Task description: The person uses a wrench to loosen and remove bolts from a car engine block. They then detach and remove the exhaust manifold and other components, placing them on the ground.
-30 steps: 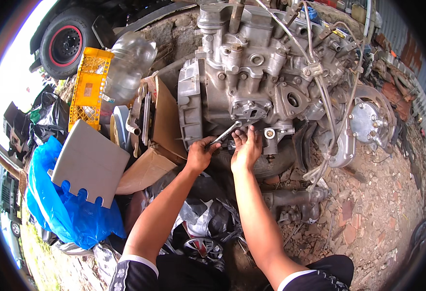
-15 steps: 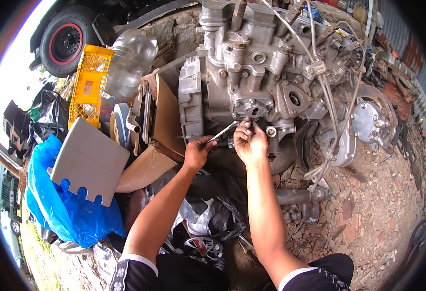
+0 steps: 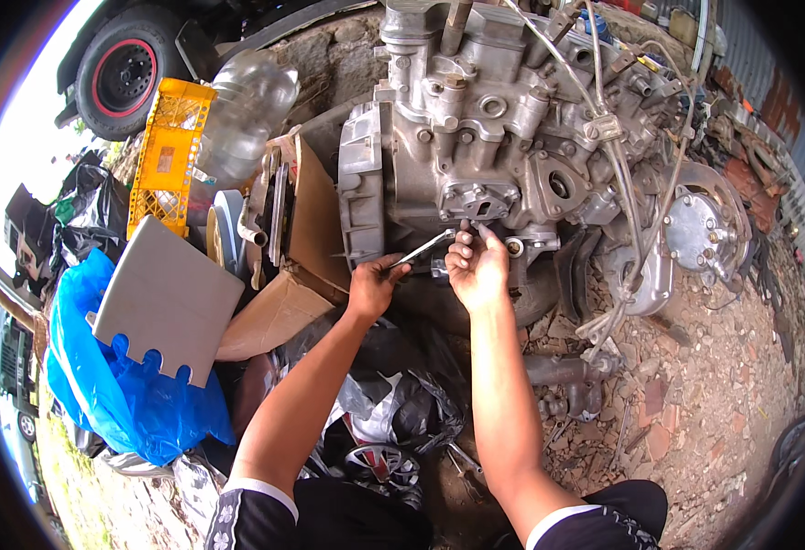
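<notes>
Rubble-strewn ground (image 3: pixel 695 367), grey metal engine (image 3: pixel 487 154) ahead of me, open cardboard box (image 3: pixel 318 215) to its left, my right hand (image 3: pixel 480 273) curled at the engine's lower edge, held part not discernible, my left hand (image 3: pixel 372 290) pinching a wrench (image 3: pixel 425 247), wrench head beside my right hand

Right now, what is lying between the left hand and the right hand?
The head view shows a silver wrench there: the left hand holds it; its far end is near the right hand.
</notes>
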